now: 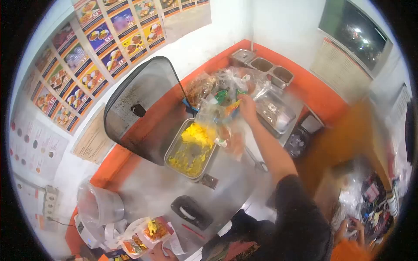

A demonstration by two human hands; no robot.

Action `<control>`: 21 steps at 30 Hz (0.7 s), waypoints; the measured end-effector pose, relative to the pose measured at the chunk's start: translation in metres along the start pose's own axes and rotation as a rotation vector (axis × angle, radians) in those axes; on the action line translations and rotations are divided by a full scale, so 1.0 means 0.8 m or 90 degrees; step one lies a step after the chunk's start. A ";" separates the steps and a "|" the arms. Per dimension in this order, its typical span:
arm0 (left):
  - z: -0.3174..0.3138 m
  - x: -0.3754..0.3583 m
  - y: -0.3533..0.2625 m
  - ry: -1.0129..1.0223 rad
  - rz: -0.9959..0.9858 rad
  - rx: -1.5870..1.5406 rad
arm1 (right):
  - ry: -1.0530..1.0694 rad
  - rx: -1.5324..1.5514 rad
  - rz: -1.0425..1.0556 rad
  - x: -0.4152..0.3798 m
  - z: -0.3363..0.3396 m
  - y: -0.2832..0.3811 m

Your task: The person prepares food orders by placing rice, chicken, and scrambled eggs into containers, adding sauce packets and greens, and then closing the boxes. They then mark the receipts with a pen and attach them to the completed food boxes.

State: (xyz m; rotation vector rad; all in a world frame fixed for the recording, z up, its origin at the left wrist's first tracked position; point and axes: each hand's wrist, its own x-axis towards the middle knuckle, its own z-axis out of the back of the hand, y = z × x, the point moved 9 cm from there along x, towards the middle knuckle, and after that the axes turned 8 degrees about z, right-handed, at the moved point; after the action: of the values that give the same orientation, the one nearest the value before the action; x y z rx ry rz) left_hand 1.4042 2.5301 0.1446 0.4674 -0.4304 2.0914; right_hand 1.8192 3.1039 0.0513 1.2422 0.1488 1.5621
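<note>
My right hand (248, 108) reaches far across the steel counter (152, 191) and grips a clear plastic bag (213, 115) in a heap of bagged food. The bag hangs over a steel tray (174, 152) filled with yellow food. My left hand (159, 254) is at the bottom edge, only partly in view. It holds the near rim of an open food container (152, 230) with yellow and red food. That container sits in a white plastic bag (114, 235).
A dark mesh screen (139, 104) stands left of the tray. Steel tubs (263, 65) line the back corner, tongs (257, 162) lie on the counter, and a clear plastic tub (100, 204) stands at the near left. Another person (352, 237) is at the lower right. Menu posters cover the wall.
</note>
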 end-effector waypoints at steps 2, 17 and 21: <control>-0.006 0.004 -0.014 0.107 0.091 0.059 | 0.234 -0.014 0.057 0.031 -0.057 -0.032; -0.018 -0.001 -0.049 0.032 0.103 -0.037 | 0.311 -0.147 0.057 0.039 -0.100 -0.089; -0.022 0.003 -0.060 0.033 0.127 -0.044 | 0.113 -0.045 -0.011 0.034 -0.055 -0.096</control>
State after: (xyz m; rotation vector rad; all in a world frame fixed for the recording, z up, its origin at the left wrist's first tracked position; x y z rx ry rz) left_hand 1.4407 2.5648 0.1365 0.3401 -0.5359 2.2673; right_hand 1.8393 3.1776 -0.0013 1.0451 0.2153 1.6481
